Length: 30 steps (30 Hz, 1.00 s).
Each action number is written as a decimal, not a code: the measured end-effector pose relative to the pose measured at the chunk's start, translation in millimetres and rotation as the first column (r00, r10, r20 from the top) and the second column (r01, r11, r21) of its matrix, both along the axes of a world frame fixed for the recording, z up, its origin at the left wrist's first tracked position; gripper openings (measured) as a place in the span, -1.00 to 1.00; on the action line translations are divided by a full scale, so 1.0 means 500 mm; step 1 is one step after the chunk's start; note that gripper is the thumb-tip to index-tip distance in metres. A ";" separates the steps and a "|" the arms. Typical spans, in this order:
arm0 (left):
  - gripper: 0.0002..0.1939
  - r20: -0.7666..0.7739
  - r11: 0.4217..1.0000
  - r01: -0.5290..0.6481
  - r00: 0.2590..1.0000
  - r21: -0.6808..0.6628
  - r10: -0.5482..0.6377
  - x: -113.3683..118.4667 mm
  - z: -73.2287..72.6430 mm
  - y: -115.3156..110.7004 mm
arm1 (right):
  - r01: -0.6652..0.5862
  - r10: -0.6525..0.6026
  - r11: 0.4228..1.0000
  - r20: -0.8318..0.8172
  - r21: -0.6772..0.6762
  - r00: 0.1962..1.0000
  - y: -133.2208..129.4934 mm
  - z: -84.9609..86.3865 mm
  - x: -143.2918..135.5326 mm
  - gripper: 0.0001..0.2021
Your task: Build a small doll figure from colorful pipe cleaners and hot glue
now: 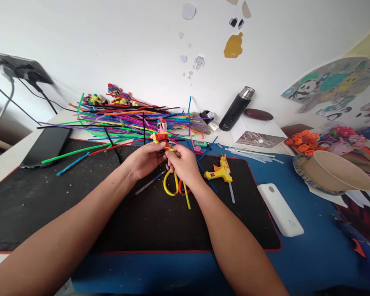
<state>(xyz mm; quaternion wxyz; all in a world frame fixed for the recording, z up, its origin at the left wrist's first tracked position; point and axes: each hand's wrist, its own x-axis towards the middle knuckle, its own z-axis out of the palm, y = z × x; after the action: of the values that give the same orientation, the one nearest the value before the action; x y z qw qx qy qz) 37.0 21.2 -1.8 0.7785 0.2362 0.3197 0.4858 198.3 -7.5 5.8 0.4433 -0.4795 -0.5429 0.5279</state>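
Between both hands, above the black mat (160, 226), is a small pipe-cleaner figure (161, 130) with pink, red, yellow and blue parts. My left hand (144, 159) is closed on the figure from the left, thumb on its front. My right hand (183, 161) pinches a yellow pipe cleaner (187, 197) at the figure's base, and the strip's free end hangs down below the fingers. Partly hidden behind my right hand lie scissors (170, 189) with yellow and red handles. A pen (149, 184) rests left of them.
Pipe cleaners (111, 119) of many colours are heaped along the wall, with finished figures behind. A yellow glue gun (220, 170) and a white power bank (280, 209) lie to the right. A phone (46, 146) is at left. A black thermos (237, 109) leans by a white box (259, 131).
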 end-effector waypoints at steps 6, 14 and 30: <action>-0.78 -0.057 0.996 -0.002 0.998 0.084 0.007 -0.005 -0.015 0.007 | 0.000 0.000 1.000 -0.001 -0.026 1.000 0.007 -0.009 0.003 -0.80; -0.73 -0.109 0.989 0.065 0.993 0.132 -0.051 -0.008 -0.005 0.004 | -0.079 0.065 0.988 -0.101 -0.135 0.993 0.013 -0.010 0.011 -0.78; -0.88 -0.040 0.997 0.058 0.997 -0.054 -0.060 -0.015 0.006 0.007 | 0.014 -0.066 0.987 0.331 0.158 0.941 0.003 -0.005 0.019 -0.85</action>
<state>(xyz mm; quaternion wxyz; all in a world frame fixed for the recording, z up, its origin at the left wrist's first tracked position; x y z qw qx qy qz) 29.3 24.5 1.0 0.7915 0.2351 0.3414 0.4491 207.6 -6.0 3.1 0.3908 -0.5378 -0.6396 0.3859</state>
